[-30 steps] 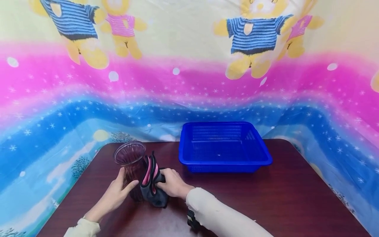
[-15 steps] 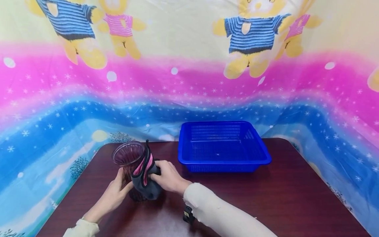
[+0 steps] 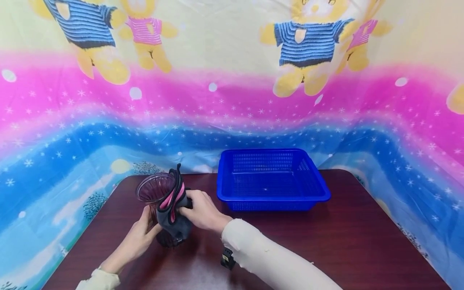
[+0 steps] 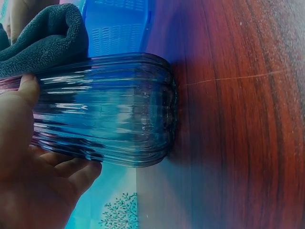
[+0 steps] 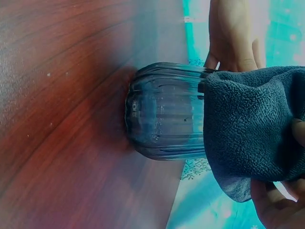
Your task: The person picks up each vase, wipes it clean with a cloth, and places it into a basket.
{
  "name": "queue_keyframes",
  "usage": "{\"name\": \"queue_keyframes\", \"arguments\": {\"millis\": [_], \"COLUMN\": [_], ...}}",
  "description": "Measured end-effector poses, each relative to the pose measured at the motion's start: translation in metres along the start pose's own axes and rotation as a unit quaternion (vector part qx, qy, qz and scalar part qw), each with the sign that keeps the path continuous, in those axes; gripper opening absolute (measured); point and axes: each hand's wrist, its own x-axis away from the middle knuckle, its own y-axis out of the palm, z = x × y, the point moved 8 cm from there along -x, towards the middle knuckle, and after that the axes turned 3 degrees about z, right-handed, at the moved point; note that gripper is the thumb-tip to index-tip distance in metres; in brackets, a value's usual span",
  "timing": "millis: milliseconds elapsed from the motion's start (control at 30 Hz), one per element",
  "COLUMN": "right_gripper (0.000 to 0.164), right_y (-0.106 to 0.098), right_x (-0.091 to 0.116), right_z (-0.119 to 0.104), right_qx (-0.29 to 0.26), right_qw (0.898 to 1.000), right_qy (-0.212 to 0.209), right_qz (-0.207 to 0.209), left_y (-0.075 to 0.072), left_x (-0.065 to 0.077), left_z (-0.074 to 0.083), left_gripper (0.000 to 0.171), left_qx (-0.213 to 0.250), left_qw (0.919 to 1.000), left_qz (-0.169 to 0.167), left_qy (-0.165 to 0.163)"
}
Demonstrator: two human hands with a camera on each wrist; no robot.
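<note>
A ribbed, see-through purple glass vase (image 3: 154, 188) with a flared rim stands upright on the table, its foot on the wood in the left wrist view. My left hand (image 3: 135, 237) holds its left side, thumb at the front and fingers behind. My right hand (image 3: 204, 211) grips a bunched grey towel cloth (image 3: 180, 226) with pink folds and dark edging. The cloth lies against the vase's right side, up to the rim. In the right wrist view the cloth (image 4: 52, 45) covers the upper body, while the lower glass (image 5: 167, 114) shows bare.
A blue plastic basket (image 3: 272, 198) with perforated walls stands at the back, right of the vase. The dark red-brown wooden table (image 3: 308, 241) reaches a printed curtain (image 3: 232, 104) behind. A small black device (image 3: 227, 258) sits at the right wrist.
My right hand has brought the cloth leftward and up, from beside the vase onto its right side near the rim. The left hand keeps its hold; the vase stays nearly in place.
</note>
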Motion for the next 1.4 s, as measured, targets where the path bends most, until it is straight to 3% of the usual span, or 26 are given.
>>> {"name": "queue_keyframes", "arguments": {"millis": [133, 533, 900, 1400], "right_gripper": [0.007, 0.008, 0.008, 0.009], "right_y": [0.002, 0.009, 0.02, 0.035], "right_x": [-0.001, 0.0, 0.007, 0.02], "right_z": [0.0, 0.004, 0.022, 0.05], "right_qx": [0.012, 0.043, 0.054, 0.072], "right_qw": [1.0, 0.999, 0.998, 0.995], "right_qy": [0.007, 0.017, 0.025, 0.056], "right_qz": [-0.009, -0.023, -0.028, -0.047], "left_y": [0.0, 0.0, 0.001, -0.001], "left_x": [0.001, 0.005, 0.004, 0.0], "left_z": [-0.001, -0.007, -0.006, -0.004], "left_gripper": [0.057, 0.074, 0.083, 0.077], "left_qx": [0.002, -0.022, -0.027, -0.034], "left_qw": [1.0, 0.9993, 0.9989, 0.9993], "left_qz": [0.0, -0.016, -0.02, -0.007], "left_qy": [-0.003, -0.026, -0.031, -0.017]}}
